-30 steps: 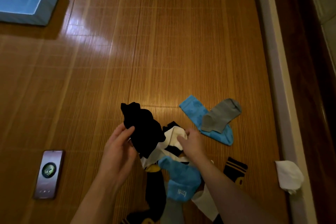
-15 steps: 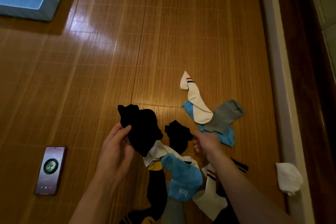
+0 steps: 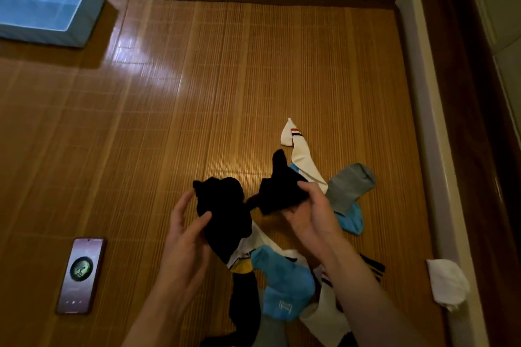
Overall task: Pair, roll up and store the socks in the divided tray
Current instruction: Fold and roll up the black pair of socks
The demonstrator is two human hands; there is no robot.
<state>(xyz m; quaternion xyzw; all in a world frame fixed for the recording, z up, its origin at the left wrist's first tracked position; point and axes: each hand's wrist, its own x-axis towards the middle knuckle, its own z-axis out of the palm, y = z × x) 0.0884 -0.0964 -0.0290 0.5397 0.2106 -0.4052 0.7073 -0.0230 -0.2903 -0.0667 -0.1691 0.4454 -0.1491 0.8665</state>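
Note:
My left hand (image 3: pixel 187 236) grips a black sock (image 3: pixel 222 214) above the bamboo mat. My right hand (image 3: pixel 313 214) holds a second black sock (image 3: pixel 277 189) just to its right, lifted off the pile. Beyond the right hand lie a white sock with red and black stripes (image 3: pixel 298 149), a grey sock (image 3: pixel 349 186) and a blue sock (image 3: pixel 351 220). Below my hands sits a heap with another blue sock (image 3: pixel 284 287), white socks and dark ones. The blue tray (image 3: pixel 45 5) stands far off at the top left; its dividers cannot be made out.
A phone (image 3: pixel 80 275) with a lit screen lies on the mat at the lower left. A pale raised border (image 3: pixel 428 110) runs down the right side, with a crumpled white sock or cloth (image 3: pixel 448 284) on it. Wooden floor lies beyond the mat.
My right hand tossed the white striped sock onto the blue and grey ones, then picked up the second black sock from the pile and raised it beside the first.

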